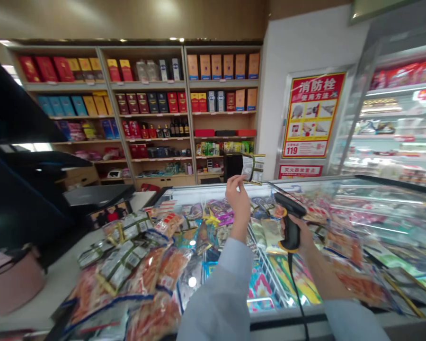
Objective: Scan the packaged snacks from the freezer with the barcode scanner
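Observation:
My left hand [238, 199] is raised above the glass-topped freezer. Its thumb and fingers pinch the lower left corner of a small silver packet [253, 169] with gold edges and a printed label. To the right, my right hand [301, 232] is wrapped around the grip of a black barcode scanner [290, 222] with yellow trim. The scanner's head points up and left, toward the packet but apart from it. A black cable [296, 293] hangs from the grip.
Silver packets [122, 263] and clear bags of reddish food [151, 274] are heaped at left. More bags [353, 246] lie at right on the freezer [270, 310]. A pink container [14, 279] stands on the left counter. Shelves of boxed goods [147, 104] line the back wall.

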Demonstrator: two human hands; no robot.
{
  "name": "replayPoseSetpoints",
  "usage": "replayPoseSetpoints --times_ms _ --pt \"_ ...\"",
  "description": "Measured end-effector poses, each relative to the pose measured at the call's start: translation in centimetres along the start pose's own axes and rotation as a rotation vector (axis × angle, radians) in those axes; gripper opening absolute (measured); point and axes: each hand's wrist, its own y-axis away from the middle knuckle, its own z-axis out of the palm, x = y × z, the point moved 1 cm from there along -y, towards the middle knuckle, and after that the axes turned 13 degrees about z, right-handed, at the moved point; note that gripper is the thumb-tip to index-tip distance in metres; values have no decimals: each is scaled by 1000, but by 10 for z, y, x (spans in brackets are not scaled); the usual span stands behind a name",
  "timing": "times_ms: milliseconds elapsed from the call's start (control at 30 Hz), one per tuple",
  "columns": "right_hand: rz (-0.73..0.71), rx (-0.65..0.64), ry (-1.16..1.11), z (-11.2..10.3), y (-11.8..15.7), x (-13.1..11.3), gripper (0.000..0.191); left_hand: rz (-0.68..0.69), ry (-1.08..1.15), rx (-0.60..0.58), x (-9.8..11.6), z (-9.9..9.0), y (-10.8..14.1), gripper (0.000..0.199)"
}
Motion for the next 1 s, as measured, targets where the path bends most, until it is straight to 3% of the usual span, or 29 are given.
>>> replayPoseSetpoints --times_ms 133,300,467,567,667,767,867,1000 --pt "-56 -97 -46 60 20 -15 28 50 -50 66 17 -62 -33 28" --pt "-44 -218 -66 148 24 -9 26 28 -256 62 30 -168 -67 26" --pt "73 -338 -118 216 19 39 26 44 -601 70 21 -279 -79 25" --pt "205 -394 -149 238 15 80 30 -35 -842 20 -4 -324 -76 22" --pt "260 -376 -134 246 9 114 33 -180 -1204 -86 -32 -341 -65 18" --pt "288 -347 -73 246 5 133 32 -264 -1447 -214 -52 -338 -50 32" --pt "301 -361 -74 245 4 139 31 -318 -1485 -334 -66 -329 -39 40" --pt "319 -360 -90 245 3 140 30 -384 -1466 -366 -82 -315 -36 45"
